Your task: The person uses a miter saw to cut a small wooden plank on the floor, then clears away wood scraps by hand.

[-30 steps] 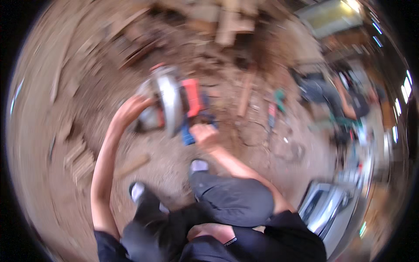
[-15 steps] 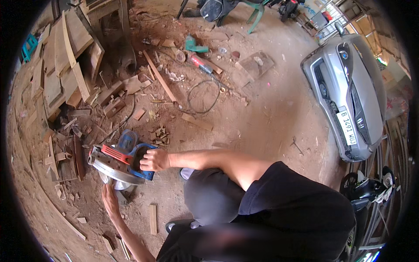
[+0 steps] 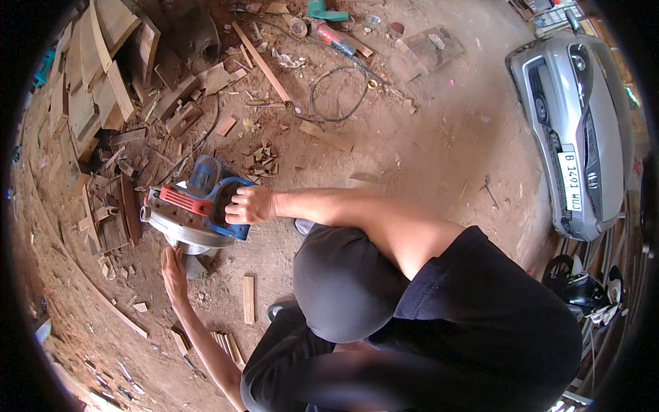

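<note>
A blue and red circular-blade power saw (image 3: 184, 201), with a grey blade guard, stands on the dirt ground at centre left. My right hand (image 3: 250, 205) comes in from the right and is closed round its blue handle. Low by the near edge of the guard, my left hand (image 3: 174, 269) reaches up with its fingers together, pinching at something small that the saw partly hides. What lies between those fingers is too small to tell. Beneath the guard, the saw's base (image 3: 198, 266) shows in part, and the cutting edge of the blade is hidden.
Small wood offcuts (image 3: 262, 161) are heaped just beyond the saw. A loose strip (image 3: 248, 299) and several stacked strips (image 3: 228, 347) lie near my legs. Boards (image 3: 103, 75) lean at far left. A red angle grinder (image 3: 333, 38) with its cable lies beyond; a silver car (image 3: 573, 137) stands at right.
The view has tilted lower and nearer, so the saw and ground appear higher up. My right hand stays on the handle and my left hand stays by the guard.
</note>
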{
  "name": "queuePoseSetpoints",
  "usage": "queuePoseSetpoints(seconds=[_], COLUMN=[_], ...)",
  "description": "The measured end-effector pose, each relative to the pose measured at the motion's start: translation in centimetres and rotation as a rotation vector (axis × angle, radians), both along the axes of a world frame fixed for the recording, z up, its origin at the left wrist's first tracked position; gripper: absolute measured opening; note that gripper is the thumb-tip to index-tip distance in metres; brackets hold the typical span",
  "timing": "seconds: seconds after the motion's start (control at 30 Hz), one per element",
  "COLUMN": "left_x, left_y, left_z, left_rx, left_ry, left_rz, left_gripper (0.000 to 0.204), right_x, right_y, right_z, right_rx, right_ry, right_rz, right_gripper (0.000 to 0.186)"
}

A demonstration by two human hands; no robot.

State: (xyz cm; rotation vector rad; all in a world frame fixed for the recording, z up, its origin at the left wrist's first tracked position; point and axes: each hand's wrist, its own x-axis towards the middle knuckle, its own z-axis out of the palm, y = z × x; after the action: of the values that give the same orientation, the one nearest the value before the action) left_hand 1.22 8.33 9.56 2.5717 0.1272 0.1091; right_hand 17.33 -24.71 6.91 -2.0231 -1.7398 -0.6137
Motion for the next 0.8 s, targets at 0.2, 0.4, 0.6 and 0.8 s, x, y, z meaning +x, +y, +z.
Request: queuePoseSetpoints(seconds=[0.2, 0.4, 0.6, 0.8], left_x=[-0.3, -3.0, -13.4, -22.8], left_y=[2.9, 5.0, -0.8, -7.3], left_z=[-1.0, 0.6, 6.9, 8.6], left_rx=[-0.005, 0.024, -0.029, -0.575], left_ry=[-0.039, -0.226, -0.251, -0.195], left_rz=[0.006, 0.178, 0.414, 0.995], left_gripper=[0.019, 0.019, 0.021, 0.020], right_x=[-0.2, -0.4, 0.4, 5.1], right_y=[0.6, 0.8, 0.9, 7.3], right_z=[0.2, 0.8, 2.8, 17.8], right_rx=[-0.005, -0.016, -0.062, -0.162], right_ry=[0.000, 0.045, 0.058, 0.081], right_rz=[0.008, 0.021, 0.011, 0.090], right_gripper=[0.010, 0.010, 0.007, 0.039])
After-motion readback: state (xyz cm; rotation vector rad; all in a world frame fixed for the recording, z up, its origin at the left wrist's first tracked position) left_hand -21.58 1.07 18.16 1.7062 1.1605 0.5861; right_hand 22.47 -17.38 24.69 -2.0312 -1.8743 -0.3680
